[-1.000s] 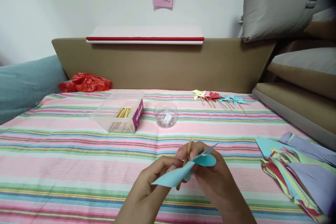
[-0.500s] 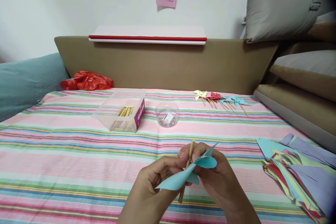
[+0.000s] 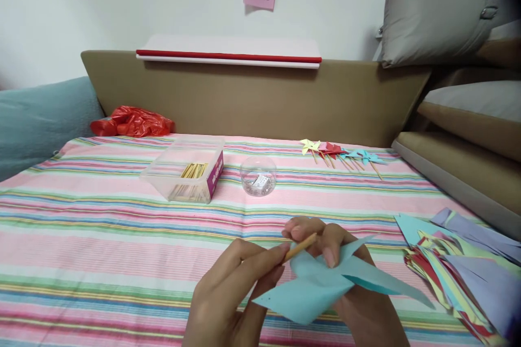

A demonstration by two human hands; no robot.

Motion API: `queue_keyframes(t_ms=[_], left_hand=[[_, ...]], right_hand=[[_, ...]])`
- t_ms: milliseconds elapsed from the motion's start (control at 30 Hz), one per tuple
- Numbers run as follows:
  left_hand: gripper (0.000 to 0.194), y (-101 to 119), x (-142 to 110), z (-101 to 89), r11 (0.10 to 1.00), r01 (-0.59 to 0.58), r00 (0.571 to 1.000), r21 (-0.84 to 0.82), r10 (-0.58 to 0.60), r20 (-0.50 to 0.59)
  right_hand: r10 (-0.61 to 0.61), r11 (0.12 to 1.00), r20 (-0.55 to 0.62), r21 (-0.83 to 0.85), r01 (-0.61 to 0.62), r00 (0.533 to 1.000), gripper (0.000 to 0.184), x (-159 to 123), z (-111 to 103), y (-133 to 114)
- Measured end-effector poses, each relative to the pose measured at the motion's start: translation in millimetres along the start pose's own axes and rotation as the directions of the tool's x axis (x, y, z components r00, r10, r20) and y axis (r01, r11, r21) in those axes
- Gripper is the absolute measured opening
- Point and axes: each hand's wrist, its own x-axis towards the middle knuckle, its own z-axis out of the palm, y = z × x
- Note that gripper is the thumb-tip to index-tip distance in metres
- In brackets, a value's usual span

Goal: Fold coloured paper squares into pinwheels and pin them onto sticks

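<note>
My left hand (image 3: 240,282) pinches a thin wooden stick (image 3: 300,246) between thumb and fingers, its tip pointing up and to the right. Folded from light blue paper, a pinwheel (image 3: 321,282) lies turned face-up beside the stick, its blades spread toward me and to the right. My right hand (image 3: 345,249) grips the pinwheel near its middle, with the thumb on top and other fingers behind it. Whether a pin joins paper and stick cannot be made out.
A clear plastic box (image 3: 163,168) of wooden sticks and a round clear tub (image 3: 258,176) stand mid-table. Several finished pinwheels (image 3: 334,150) lie at the back right. Coloured paper sheets (image 3: 468,265) are piled at right. A red plastic bag (image 3: 138,122) sits back left.
The pinwheel has turned from edge-on to showing its broad face, shifting right. The stick has swung from nearly upright to slanting right. My right fingers have spread over the paper.
</note>
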Motion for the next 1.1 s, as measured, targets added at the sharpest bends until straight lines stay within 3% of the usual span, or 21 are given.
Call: queue_keyframes(t_ms=[167, 300, 500, 633, 800, 967, 1100], left_hand=[[0.038, -0.2, -4.2, 3.7, 0.999, -0.052, 0.999, 0.0, 0.052, 0.015], [0.043, -3.6, -5.2, 3.1, 0.996, -0.083, 0.995, 0.015, 0.083, 0.05], [0.048, -5.2, -4.4, 1.7, 0.995, -0.103, 0.992, 0.013, 0.102, 0.069], [0.035, -1.5, -4.1, 5.4, 0.997, -0.079, 0.996, 0.012, 0.079, 0.032], [0.03, 2.0, -4.5, 10.5, 0.997, -0.07, 0.997, -0.012, 0.07, -0.018], [0.028, 1.1, -6.3, 10.6, 0.999, -0.05, 0.999, -0.004, 0.05, -0.02], [0.031, 0.6, -5.9, 8.6, 0.999, -0.049, 0.999, 0.004, 0.049, -0.002]], right_hand=[[-0.115, 0.992, -0.07, -0.056, 0.112, 0.991, 0.023, 6.5, 0.5, 1.1], [-0.141, 0.982, -0.035, -0.133, 0.135, 0.989, 0.032, 10.5, -0.4, 2.0], [-0.141, 0.982, -0.057, -0.137, 0.132, 0.988, 0.029, 10.3, 0.0, 1.5], [-0.134, 0.981, -0.045, -0.148, 0.126, 0.99, 0.032, 9.3, 1.4, 0.2], [-0.12, 0.991, -0.089, -0.067, 0.114, 0.989, 0.019, 6.0, 3.6, 1.9], [-0.081, 0.996, -0.097, -0.055, 0.076, 0.992, 0.033, 2.8, -2.5, 7.5], [-0.024, 0.998, -0.068, -0.052, 0.02, 0.997, 0.021, 0.8, -2.8, 6.8]])
